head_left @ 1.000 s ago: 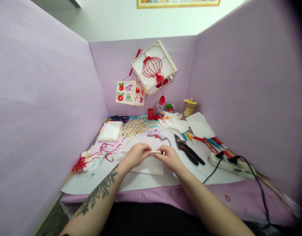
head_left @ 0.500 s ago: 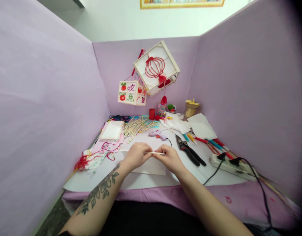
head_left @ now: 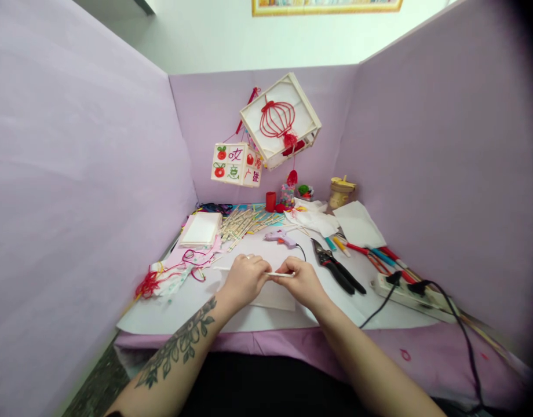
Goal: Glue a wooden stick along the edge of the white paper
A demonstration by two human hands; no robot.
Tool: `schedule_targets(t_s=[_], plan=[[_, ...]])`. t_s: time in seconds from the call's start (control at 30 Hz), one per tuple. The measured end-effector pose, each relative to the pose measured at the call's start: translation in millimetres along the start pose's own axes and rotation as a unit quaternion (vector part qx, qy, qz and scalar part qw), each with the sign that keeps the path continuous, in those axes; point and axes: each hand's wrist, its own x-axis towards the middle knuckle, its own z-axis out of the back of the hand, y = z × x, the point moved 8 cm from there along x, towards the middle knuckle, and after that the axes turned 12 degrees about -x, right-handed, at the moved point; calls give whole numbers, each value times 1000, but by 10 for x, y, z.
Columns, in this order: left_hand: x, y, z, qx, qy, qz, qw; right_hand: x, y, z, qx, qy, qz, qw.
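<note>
My left hand [head_left: 244, 279] and my right hand [head_left: 302, 282] both pinch a thin white stick [head_left: 278, 274] held level just above the table, left fingers on its left part, right fingers on its right end. Under the hands lies a white paper sheet [head_left: 273, 297]. Just beyond the hands rests a lilac glue gun [head_left: 280, 237], and black-handled snips [head_left: 336, 267] lie to the right.
A pile of wooden sticks [head_left: 243, 222], a stack of white sheets [head_left: 200, 229] and red string [head_left: 150, 283] lie at the left. Pens [head_left: 371, 253] and a power strip [head_left: 412, 293] with cables sit right. Two paper lanterns [head_left: 280, 119] hang at the back; lilac walls enclose the table.
The view has drifted slightly, shifting everything a little to the right. Both hands keep their pinch on the stick, now a touch lower.
</note>
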Motion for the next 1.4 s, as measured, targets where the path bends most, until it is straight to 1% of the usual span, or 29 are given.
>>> schedule_targets(t_s=[0.13,0.23,0.3,0.37,0.47,0.53,0.7,0.8,0.93,1.03,1.2,1.3,1.4], plan=[[-42,54,120,2,-24,23,999,-2,24,67,-3,3,4,1000],[-58,33,172,25,-32,23,999,-33,144,82,-80,5,47,996],[-55,-2,166,41,-29,18,999,-66,278,70,-166,-3,89,982],[-44,-39,140,56,-24,9,998,-91,401,37,-247,-6,116,962],[-34,-60,114,63,-19,0,998,-92,492,-5,-326,6,127,937],[-40,-46,128,59,-18,-1,998,-78,493,12,-351,7,124,928],[-88,6,230,78,-18,27,996,-74,442,88,-374,-4,110,921],[-92,-22,250,97,-13,35,995,-99,510,38,-378,-3,127,917],[-67,-105,227,106,-9,15,994,-111,634,-58,-377,-13,154,913],[-99,-128,277,104,-31,2,994,-81,617,-75,-384,-10,145,912],[-276,-102,518,128,-104,12,986,-49,538,47,-374,-21,119,920],[-344,-105,600,135,-118,18,984,-71,601,76,-352,-32,141,925],[-352,-144,616,138,-121,17,983,-104,713,53,-335,-48,176,925]])
